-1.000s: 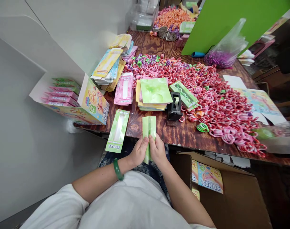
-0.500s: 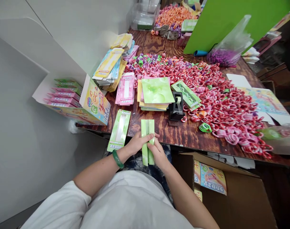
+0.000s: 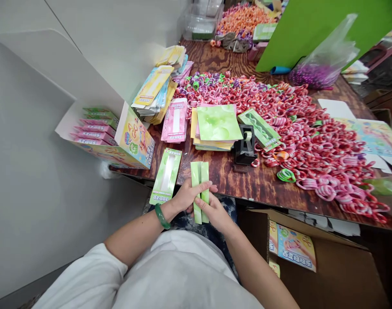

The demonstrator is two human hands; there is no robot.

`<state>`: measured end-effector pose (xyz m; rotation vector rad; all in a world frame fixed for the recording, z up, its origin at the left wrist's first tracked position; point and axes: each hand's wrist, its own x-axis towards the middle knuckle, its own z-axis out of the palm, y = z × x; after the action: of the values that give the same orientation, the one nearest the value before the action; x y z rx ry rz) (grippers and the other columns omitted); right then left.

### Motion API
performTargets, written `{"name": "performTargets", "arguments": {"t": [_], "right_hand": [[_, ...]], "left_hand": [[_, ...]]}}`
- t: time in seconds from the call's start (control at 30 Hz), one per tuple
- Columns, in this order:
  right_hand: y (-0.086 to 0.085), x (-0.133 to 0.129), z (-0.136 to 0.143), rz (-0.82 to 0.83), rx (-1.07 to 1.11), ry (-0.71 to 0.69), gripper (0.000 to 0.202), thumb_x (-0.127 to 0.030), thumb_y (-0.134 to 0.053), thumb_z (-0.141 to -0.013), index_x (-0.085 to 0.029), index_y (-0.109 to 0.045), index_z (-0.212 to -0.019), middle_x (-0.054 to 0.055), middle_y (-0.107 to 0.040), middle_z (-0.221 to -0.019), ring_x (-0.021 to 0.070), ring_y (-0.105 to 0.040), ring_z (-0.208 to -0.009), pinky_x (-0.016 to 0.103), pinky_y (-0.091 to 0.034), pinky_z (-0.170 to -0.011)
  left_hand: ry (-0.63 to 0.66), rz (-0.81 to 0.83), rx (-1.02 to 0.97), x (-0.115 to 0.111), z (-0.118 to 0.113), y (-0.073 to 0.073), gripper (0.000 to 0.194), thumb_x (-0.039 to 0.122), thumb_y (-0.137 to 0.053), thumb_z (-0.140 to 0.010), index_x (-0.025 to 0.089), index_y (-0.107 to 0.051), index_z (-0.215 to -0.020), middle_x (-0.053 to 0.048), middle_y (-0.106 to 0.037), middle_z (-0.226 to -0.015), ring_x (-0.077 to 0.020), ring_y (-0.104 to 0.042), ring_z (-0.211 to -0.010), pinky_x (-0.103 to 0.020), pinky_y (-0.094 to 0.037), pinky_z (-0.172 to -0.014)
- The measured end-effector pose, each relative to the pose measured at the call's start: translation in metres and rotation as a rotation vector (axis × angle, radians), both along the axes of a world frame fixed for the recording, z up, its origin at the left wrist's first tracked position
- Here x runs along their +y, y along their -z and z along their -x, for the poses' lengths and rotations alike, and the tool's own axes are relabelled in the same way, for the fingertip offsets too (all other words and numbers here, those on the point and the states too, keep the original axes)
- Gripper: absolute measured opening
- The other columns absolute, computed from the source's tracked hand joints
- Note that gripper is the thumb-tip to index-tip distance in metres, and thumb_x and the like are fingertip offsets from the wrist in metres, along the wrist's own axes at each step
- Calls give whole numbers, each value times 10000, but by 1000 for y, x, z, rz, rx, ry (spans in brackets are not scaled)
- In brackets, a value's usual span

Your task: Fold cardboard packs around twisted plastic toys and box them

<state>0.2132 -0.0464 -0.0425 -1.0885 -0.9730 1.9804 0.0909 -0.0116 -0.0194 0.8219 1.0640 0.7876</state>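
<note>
A green card (image 3: pixel 196 173), its two long sides folded inward with a narrow gap between them, is held upright over the table's front edge. My left hand (image 3: pixel 186 194) grips it from the left, thumb laid across the front. From the right, my right hand (image 3: pixel 216 211) holds its lower part, thumb pressed on the flap. Just left lies a flat green box sleeve (image 3: pixel 165 176) with a window, jutting over the edge. Beyond the card is a stack of green, pink and yellow cards (image 3: pixel 219 122), beside a black tape dispenser (image 3: pixel 245 146).
A display box (image 3: pixel 136 139) with several pink and green packs stands at left. Stacked pink sleeves (image 3: pixel 174 120) and yellow sleeves (image 3: pixel 153 86) lie behind. Coiled striped rings (image 3: pixel 311 141) cover much of the wooden table. An open cardboard carton (image 3: pixel 340 266) is at lower right.
The view has shifted slightly, so the table's things appear further right. My right thumb has moved left across the folded card; both hands keep hold of it.
</note>
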Motion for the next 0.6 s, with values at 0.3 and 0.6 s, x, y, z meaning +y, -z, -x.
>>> {"name": "performTargets", "arguments": {"t": [0.3, 0.6], "right_hand": [[-5, -5, 1, 85, 21, 46, 502, -604, -761, -685, -193, -522, -849, -14, -652, -645, 146, -621, -485, 247, -476, -432], [11, -9, -22, -157, -293, 107, 445, -629, -618, -801, -210, -496, -892, -12, -608, -684, 167, -631, -540, 273, -489, -477]], "left_hand": [[19, -331, 311, 0, 22, -4, 544, 605, -520, -880, 144, -636, -1144, -121, -726, -989, -237, -690, -853, -346, -548, -763], [-146, -368, 1076, 21, 86, 10, 1035, 326, -805, -634, 79, -276, -1489, -270, -335, -1529, -451, -298, -1412, -574, -197, -1152]]}}
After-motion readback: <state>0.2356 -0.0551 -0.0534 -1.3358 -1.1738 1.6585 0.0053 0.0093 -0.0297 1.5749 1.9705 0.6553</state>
